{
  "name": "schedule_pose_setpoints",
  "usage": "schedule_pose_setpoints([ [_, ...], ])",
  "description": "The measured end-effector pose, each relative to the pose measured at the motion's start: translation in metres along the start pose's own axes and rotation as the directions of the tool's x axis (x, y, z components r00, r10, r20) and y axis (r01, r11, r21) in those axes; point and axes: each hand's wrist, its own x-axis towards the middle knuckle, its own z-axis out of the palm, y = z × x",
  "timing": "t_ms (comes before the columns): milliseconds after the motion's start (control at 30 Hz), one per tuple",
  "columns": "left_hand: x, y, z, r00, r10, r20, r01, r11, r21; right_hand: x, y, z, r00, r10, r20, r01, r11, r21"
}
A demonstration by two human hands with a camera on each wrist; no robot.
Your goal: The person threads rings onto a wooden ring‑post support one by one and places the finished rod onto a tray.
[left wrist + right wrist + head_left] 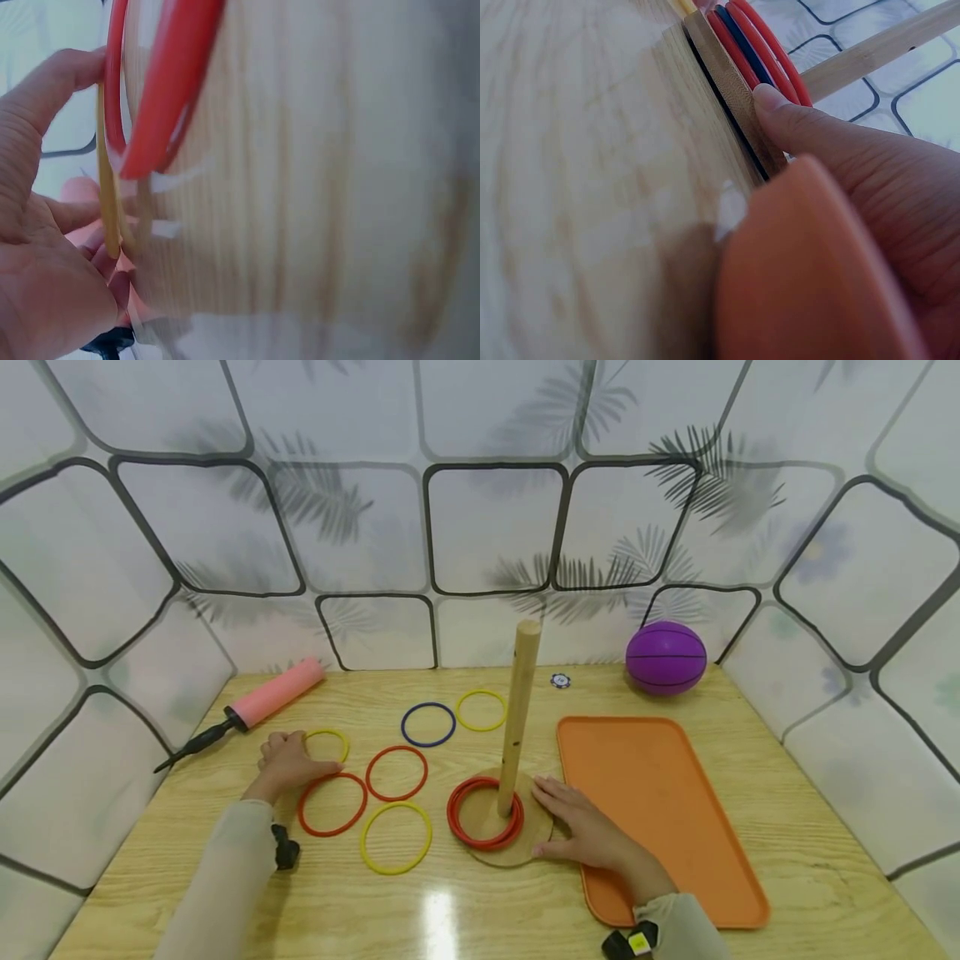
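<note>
A wooden peg stand point(522, 710) rises from a round base point(510, 858), where several stacked rings point(486, 845), red with a blue one among them, lie around the peg. My right hand point(588, 827) rests on the base's right side, fingers extended over its edge; its thumb point(802, 127) presses the rim in the right wrist view. To the left, my left hand point(288, 766) holds a yellow ring point(343, 743) between thumb and fingers, edge-on in the left wrist view. Just below that hand lies a red ring point(333, 833); whether the thumb touches it I cannot tell.
Another red ring point(397, 798), two yellow rings point(396, 871) and a blue ring point(428, 745) lie between hand and stand. An orange tray point(667, 810) sits at right, partly under my right forearm. Behind are a purple ball point(666, 658), a chip point(560, 680) and a pink pump point(277, 693).
</note>
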Motion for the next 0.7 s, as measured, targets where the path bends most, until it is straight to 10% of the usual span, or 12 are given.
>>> schedule_pose_setpoints([
  [700,-0.022,0.012,-0.023,0.995,0.085,0.047,-0.074,0.978,-0.195,0.000,-0.003,0.000,1.000,-0.002,-0.002,0.002,1.000,0.009],
])
